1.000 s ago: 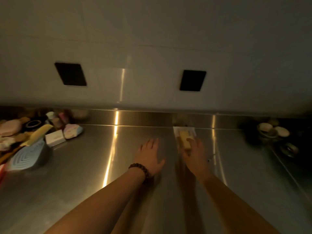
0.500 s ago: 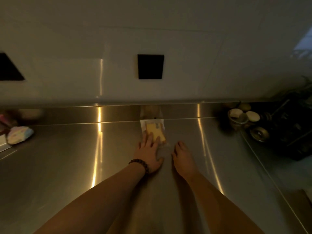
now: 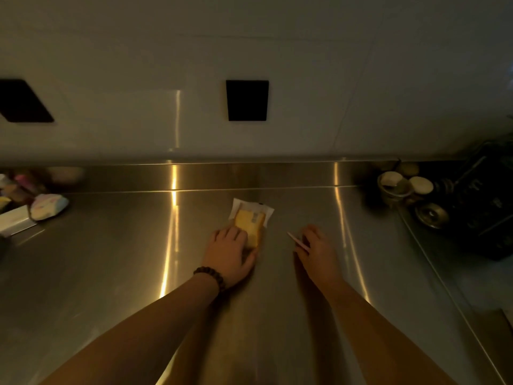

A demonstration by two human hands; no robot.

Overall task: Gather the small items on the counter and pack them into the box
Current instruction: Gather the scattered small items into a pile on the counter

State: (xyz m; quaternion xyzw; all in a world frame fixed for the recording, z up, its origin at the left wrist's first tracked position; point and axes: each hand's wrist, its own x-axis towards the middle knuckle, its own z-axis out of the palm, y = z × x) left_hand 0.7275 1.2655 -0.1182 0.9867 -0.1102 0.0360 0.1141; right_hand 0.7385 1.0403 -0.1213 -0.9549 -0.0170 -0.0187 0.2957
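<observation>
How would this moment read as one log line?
left hand: grips yellow packet | right hand: holds thin pink stick | box: not visible

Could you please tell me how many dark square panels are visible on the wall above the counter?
2. One black panel is on the wall straight above the wrapped yellow packet; the other black panel is at the left edge, partly cropped. More may lie outside the view.

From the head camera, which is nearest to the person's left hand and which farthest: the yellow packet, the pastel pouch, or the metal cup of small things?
1. Yellow packet: under the left hand, touching its fingers.
2. Metal cup: far right, by the back wall.
3. Pastel pouch: far left; only slightly farther than the cup.
</observation>
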